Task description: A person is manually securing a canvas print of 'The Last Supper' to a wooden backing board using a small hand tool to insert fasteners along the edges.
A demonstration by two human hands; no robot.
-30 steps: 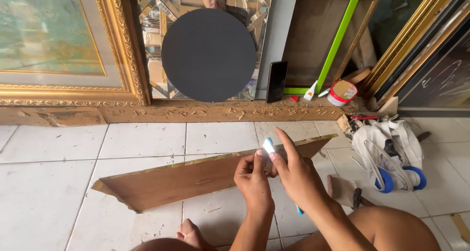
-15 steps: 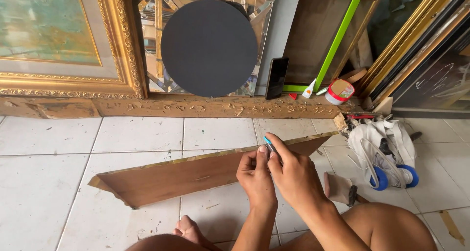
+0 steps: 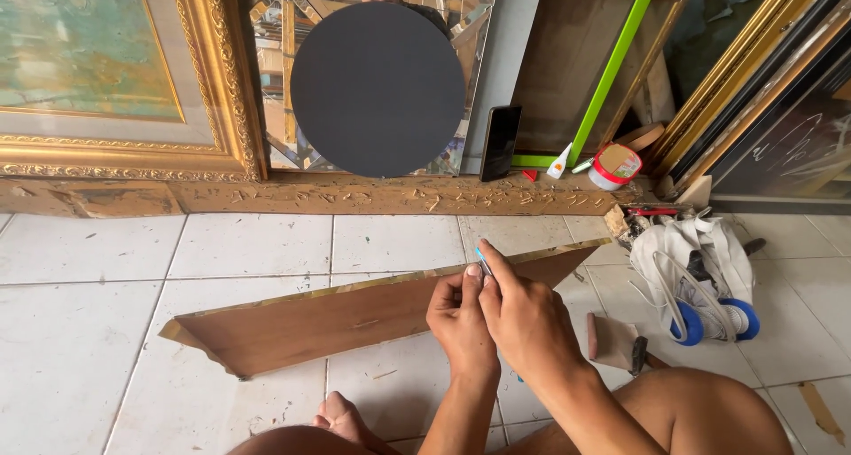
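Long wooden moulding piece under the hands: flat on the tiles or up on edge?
Up on edge, leaning. The wooden moulding piece shows its broad brown face to the camera; its top edge runs past both hands, left hand and right hand.

The left hand [image 3: 461,317] and right hand [image 3: 523,317] pinch a small blue thing [image 3: 481,260] above a long wooden frame piece [image 3: 355,317] on the floor [image 3: 89,331].

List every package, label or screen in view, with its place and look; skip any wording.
Phone: leans upright against the wall behind the wooden ledge, slim black rectangle, screen dark.
Glue bottle: on the ledge right of the phone, small, white, tilted.
Round tub: right of the bottle, white with a red lid and label.
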